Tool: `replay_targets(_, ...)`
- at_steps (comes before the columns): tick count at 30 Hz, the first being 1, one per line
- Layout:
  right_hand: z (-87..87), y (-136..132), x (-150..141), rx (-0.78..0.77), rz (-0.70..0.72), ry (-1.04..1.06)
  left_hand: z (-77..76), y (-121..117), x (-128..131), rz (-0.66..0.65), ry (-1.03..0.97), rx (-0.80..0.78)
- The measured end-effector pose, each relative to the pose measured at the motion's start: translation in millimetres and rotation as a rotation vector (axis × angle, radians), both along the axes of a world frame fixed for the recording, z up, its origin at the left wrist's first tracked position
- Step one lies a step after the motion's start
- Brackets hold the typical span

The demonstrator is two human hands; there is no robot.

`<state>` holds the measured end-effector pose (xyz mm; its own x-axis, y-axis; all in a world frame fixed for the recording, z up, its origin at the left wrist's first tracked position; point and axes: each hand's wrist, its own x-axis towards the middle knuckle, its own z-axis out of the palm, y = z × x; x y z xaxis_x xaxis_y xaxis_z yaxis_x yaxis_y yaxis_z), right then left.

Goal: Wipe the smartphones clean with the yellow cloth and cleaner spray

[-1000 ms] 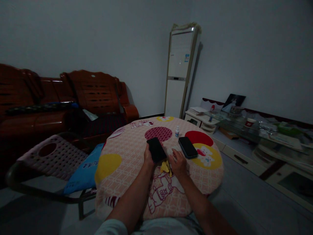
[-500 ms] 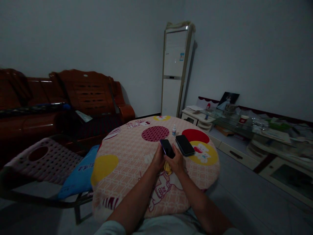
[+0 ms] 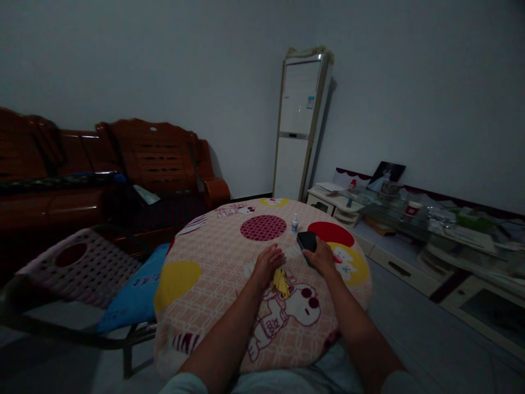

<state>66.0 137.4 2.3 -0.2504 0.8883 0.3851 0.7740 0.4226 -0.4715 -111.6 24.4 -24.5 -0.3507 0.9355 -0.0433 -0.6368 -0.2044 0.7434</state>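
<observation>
My right hand point(image 3: 323, 257) lies over a dark phone-like slab point(image 3: 307, 241) on the round table, with its thumb and fingers wrapped about the near edge. Whether one phone or a stack of them is under the hand, I cannot tell. My left hand point(image 3: 268, 264) hovers low over the tablecloth, its fingers loosely stretched and nothing in them. Just beside it lies a crumpled yellow cloth point(image 3: 281, 283). Behind the slab stands a small white bottle point(image 3: 295, 222) with a blue label, upright.
A patterned cloth covers the round table point(image 3: 221, 262). To the left are a woven chair point(image 3: 98, 262) with a blue cushion point(image 3: 137, 293) and a wooden sofa point(image 3: 151, 158). A standing air conditioner point(image 3: 295, 126) fills the corner. On the right, a cluttered glass-topped cabinet point(image 3: 394, 210) runs along the wall.
The phone held first in my left hand, then in both, has left my left hand. My right hand has moved right onto the dark slab. The view shifted slightly.
</observation>
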Motion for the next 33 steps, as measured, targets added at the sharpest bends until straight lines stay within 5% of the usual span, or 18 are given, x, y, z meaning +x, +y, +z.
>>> replay_targets(4, 5.9, 26.9, 11.1, -0.359, -0.042, 0.252, 2.7, -4.2, 2.2, -0.041, -0.009, 0.023)
replay_targets(11, 4.6, 51.7, 16.9, -0.591, 0.06, 0.386, 5.4, -1.4, 2.7, -0.113, -0.117, -0.037)
replay_targets(22, -15.3, 53.4, -2.7, -0.665, 0.11, 0.583, -1.6, 6.6, 1.7, -0.165, -0.098, -0.126)
replay_targets(33, -13.8, 18.7, -30.2, -0.654, 0.1, 0.719, -7.1, 10.3, 3.2, -0.217, -0.073, -0.086)
